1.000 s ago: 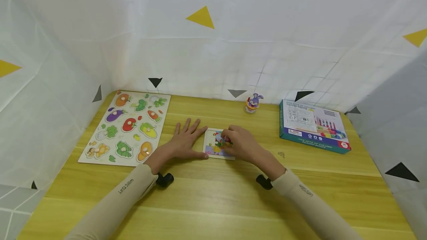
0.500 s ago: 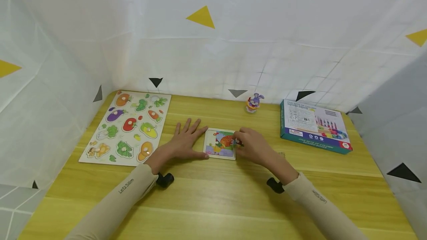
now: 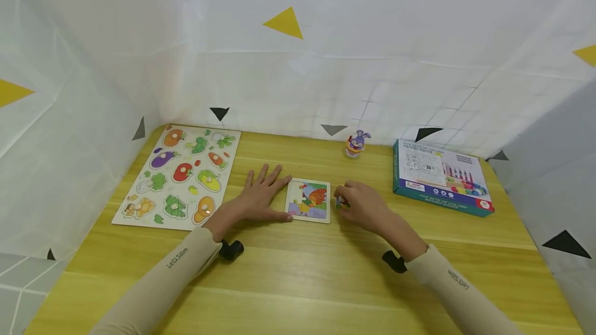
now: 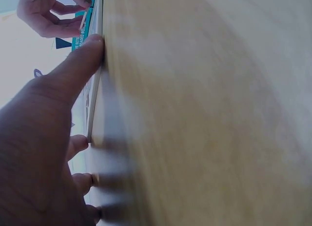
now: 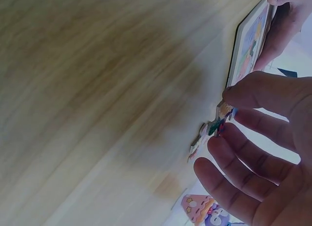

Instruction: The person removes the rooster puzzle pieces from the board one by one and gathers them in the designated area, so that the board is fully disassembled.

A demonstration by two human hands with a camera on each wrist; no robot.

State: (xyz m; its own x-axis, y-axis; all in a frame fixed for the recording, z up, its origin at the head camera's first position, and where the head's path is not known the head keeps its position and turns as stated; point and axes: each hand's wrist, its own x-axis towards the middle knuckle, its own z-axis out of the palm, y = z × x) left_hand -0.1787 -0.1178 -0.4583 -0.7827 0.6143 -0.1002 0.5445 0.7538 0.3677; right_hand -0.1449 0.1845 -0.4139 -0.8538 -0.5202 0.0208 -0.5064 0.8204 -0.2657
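Note:
Flat on the table with fingers spread, my left hand [image 3: 262, 201] frames the left side of a small square picture puzzle [image 3: 291, 198] with a hen on it. Its thumb [image 4: 90, 48] touches the puzzle's edge in the left wrist view. Just right of the puzzle, my right hand [image 3: 365, 207] pinches a small colourful jigsaw piece [image 5: 222, 113] between thumb and fingers. That piece is partly hidden by the fingers in the head view; in the right wrist view it appears close over the table, with its knobbed outline showing.
A vegetable peg puzzle board [image 3: 155, 164] lies at the left. At the back stands a purple rabbit toy [image 3: 357, 142]. A boxed bead set [image 3: 442, 176] lies at the right. White sheeting [image 3: 363, 25] walls in the wooden table [image 3: 279, 283].
My right hand has moved from over the square puzzle to its right side, with the jigsaw piece in its fingers, uncovering the hen picture. The left hand has stayed put.

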